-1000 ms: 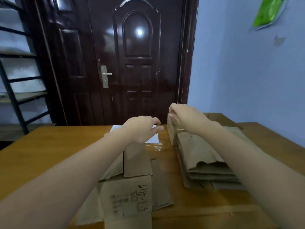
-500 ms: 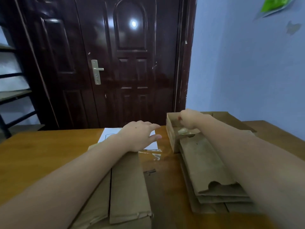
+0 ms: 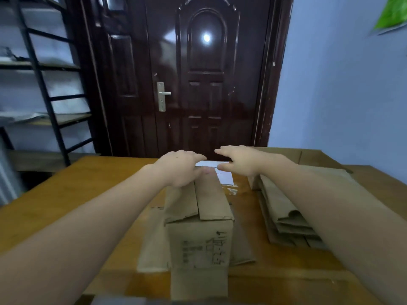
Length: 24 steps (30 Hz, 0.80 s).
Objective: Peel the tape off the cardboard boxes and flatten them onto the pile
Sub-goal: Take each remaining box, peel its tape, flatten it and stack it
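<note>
A brown cardboard box (image 3: 199, 234) with black handwriting on its near face stands in front of me on the wooden table (image 3: 72, 190), its flaps spread out at the bottom. My left hand (image 3: 180, 167) rests on the far end of the box's top with the fingers laid over the edge. My right hand (image 3: 239, 160) hovers just past that end, fingers straight and apart, holding nothing. A pile of flattened cardboard (image 3: 284, 208) lies to the right under my right forearm. Crumpled clear tape (image 3: 232, 190) lies between box and pile.
A white sheet of paper (image 3: 224, 176) lies beyond the box. Another open carton (image 3: 308, 156) sits at the table's far right. A dark door (image 3: 198, 84) stands behind the table, a black metal shelf rack (image 3: 44, 84) at the left, a blue wall at the right.
My right hand left the carton behind the pile and swung left, open, to the far end of the box. The box stands up again under my left hand.
</note>
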Available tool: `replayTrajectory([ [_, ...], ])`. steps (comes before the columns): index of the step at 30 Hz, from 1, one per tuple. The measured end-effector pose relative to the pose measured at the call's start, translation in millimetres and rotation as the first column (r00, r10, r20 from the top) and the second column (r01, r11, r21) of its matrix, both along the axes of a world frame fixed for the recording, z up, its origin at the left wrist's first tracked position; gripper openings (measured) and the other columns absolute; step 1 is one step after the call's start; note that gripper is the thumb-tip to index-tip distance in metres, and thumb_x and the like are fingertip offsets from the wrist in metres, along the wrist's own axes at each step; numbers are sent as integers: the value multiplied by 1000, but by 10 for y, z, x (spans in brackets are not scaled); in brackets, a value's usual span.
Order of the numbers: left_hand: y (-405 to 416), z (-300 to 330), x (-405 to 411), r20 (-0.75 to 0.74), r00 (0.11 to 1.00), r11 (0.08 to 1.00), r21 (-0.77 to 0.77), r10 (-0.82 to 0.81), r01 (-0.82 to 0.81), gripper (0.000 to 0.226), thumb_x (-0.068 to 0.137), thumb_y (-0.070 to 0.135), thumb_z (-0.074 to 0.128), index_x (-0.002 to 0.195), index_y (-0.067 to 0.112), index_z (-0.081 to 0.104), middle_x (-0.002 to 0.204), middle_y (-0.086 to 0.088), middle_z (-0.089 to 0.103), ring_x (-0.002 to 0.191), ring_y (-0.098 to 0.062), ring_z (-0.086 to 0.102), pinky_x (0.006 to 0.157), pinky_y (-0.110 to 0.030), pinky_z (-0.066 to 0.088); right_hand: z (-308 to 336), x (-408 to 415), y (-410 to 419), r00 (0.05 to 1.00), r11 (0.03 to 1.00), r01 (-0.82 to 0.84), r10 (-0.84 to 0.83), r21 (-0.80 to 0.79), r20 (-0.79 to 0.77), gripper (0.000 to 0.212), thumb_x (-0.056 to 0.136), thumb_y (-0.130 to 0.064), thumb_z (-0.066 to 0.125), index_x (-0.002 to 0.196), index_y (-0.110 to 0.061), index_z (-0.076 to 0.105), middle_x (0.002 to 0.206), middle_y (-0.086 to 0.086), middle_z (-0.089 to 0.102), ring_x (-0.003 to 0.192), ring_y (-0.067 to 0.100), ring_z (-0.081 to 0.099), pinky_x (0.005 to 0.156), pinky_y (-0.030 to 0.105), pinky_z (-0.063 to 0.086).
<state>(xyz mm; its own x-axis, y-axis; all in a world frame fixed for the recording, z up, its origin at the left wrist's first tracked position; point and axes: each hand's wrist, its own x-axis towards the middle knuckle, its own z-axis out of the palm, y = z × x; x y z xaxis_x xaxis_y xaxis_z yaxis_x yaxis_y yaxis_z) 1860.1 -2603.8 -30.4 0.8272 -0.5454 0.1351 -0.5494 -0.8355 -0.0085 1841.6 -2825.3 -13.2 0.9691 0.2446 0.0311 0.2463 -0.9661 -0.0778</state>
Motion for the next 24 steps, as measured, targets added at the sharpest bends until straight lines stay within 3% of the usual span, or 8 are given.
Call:
replayTrajectory([
  [4,293,-3,-343,35,999,1000,18,-5,5,67,100,70,31,154,33,40,156,4,47,138,-24,48,111,-46,40,-6,-382,275,998,998,-59,59,25,-11,74,100,-62,45,162,-31,20,169,-5,18,155,18,19,125,38,18],
  [12,607,-107,-861,46,999,999,19,-27,26,65,100,70,31,153,33,40,152,0,52,133,-26,52,108,-46,45,-146,-998,571,985,984,-163,167,77,-44,67,102,-59,44,160,-37,21,168,-11,18,152,15,23,122,33,21],
  [19,596,-147,-1138,77,992,992,86,-101,95,76,92,79,33,155,35,37,152,4,50,134,-21,50,110,-43,43,-348,-1126,541,982,985,-166,169,50,-83,96,83,-85,47,161,-36,19,166,-10,26,150,15,29,119,36,31],
  [24,544,-189,-1187,138,978,975,175,-160,134,66,101,68,35,158,36,30,157,5,44,143,-20,41,121,-40,30,-380,-1085,511,979,981,-194,195,23,-51,80,90,-74,51,157,-37,29,157,-12,40,140,15,41,113,37,39],
])
